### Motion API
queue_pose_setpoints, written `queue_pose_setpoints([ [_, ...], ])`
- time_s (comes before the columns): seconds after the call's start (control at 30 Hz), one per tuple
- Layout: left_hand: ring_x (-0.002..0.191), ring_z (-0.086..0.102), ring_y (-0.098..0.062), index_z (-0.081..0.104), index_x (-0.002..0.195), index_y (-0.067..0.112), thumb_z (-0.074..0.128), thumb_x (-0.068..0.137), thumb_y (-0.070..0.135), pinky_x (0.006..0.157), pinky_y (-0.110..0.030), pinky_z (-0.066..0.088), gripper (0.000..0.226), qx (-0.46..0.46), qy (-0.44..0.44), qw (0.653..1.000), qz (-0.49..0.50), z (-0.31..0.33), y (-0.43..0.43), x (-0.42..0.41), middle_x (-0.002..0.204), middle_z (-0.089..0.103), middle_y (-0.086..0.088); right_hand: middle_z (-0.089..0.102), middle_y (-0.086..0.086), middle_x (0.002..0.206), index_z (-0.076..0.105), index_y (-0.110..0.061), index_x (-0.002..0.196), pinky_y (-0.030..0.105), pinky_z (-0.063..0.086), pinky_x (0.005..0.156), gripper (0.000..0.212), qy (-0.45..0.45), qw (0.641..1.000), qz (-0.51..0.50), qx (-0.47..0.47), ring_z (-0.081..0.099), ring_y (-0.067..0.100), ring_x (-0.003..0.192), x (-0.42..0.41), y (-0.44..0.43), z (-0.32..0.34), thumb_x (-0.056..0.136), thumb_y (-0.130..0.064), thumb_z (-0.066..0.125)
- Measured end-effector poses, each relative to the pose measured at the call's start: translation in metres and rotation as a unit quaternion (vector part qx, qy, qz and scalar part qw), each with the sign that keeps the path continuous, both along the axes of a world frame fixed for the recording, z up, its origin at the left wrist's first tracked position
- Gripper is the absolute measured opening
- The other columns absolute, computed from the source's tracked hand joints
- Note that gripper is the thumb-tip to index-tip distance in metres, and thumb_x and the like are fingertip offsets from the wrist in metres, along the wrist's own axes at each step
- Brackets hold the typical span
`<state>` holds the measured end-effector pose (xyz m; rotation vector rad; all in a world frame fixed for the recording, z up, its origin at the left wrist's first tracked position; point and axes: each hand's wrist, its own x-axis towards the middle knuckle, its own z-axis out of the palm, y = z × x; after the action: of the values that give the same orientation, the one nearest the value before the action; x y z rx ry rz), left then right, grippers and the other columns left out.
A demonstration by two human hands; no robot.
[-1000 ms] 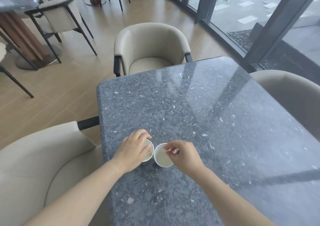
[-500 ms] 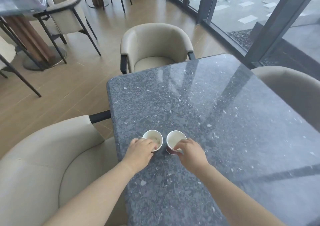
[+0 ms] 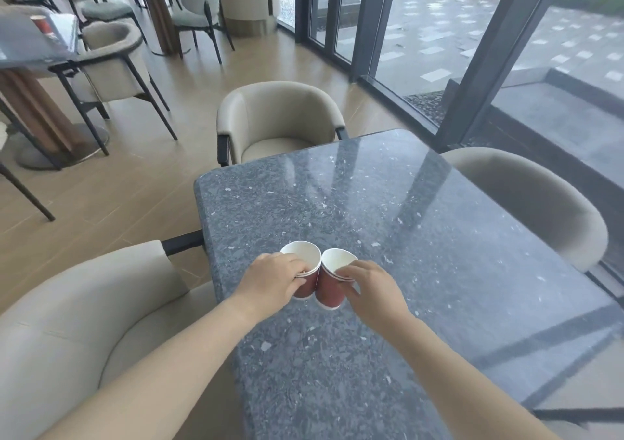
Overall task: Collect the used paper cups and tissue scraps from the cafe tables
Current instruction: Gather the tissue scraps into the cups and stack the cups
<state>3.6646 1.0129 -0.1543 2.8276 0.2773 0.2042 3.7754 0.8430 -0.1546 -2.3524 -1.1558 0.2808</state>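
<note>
Pinching the near rim of the left cup (image 3: 304, 257) with the left grip (image 3: 275, 279), curling fingers over the lip; doing likewise with the right grip (image 3: 368, 287) on the right cup (image 3: 332, 291), hooking fingertips on its white rim. Holding both cups side by side, rims touching, over the bench (image 3: 405, 237) close to its left edge, roughly midway along it. Having gone within the last second from covering the mouths of two cups standing flat to tipping and apparently raising them, exposing the red walls fully; not managing to tell whether the bases are quite clear of the bench. Judging the pick-up at this bench as nearly done, expecting carrying away next. Seeing no tissue scraps from this view. Reading no brand, label or lettering on either cup: only plain red walls, white insides and a thin dark line under each rim. Noticing a far cup (image 3: 42, 24), also red, on the far table (image 3: 20, 47) at upper left, and finding any print on it too small for reading.
</note>
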Motion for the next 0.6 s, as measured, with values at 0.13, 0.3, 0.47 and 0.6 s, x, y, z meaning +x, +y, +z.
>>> queue_pose_setpoints([
  [0.13,0.092,0.059,-0.024,0.064,0.1,0.018,0.059,0.087,0.026,0.078,-0.033,0.04,0.016,-0.008,-0.053,0.999,0.0,0.029,-0.025,-0.025,0.096,0.066,0.001,0.068,0.0,0.1,0.069,-0.019,0.101,0.039,0.048,0.077,0.021,-0.008,0.998,0.008,0.056,0.056,0.026,0.095,-0.018,-0.024,0.027,0.085,-0.011,0.058],
  [0.3,0.09,0.062,-0.02,0.067,0.099,0.021,0.065,0.083,0.023,0.074,-0.031,0.046,0.016,-0.011,-0.111,0.993,0.027,0.067,-0.062,-0.06,0.095,0.068,0.005,0.068,-0.002,0.101,0.069,-0.02,0.102,0.039,0.049,0.08,0.021,-0.035,0.993,0.023,0.109,0.059,0.025,0.098,-0.045,-0.057,0.056,0.084,-0.011,0.061],
  [0.47,0.094,0.061,-0.021,0.066,0.102,0.025,0.064,0.083,0.026,0.075,-0.034,0.05,0.019,-0.011,-0.136,0.989,0.055,0.096,-0.112,-0.09,0.1,0.068,0.007,0.069,-0.002,0.098,0.07,-0.019,0.099,0.037,0.049,0.08,0.02,-0.061,0.988,0.03,0.138,0.06,0.024,0.095,-0.074,-0.102,0.079,0.082,-0.01,0.064],
  [0.6,0.096,0.059,-0.015,0.064,0.103,0.029,0.061,0.085,0.027,0.073,-0.03,0.046,0.018,-0.008,-0.133,0.989,0.068,0.107,-0.152,-0.12,0.101,0.067,0.01,0.069,-0.006,0.096,0.07,-0.021,0.098,0.027,0.045,0.077,0.019,-0.078,0.986,0.039,0.141,0.06,0.019,0.094,-0.099,-0.141,0.093,0.082,-0.012,0.065],
])
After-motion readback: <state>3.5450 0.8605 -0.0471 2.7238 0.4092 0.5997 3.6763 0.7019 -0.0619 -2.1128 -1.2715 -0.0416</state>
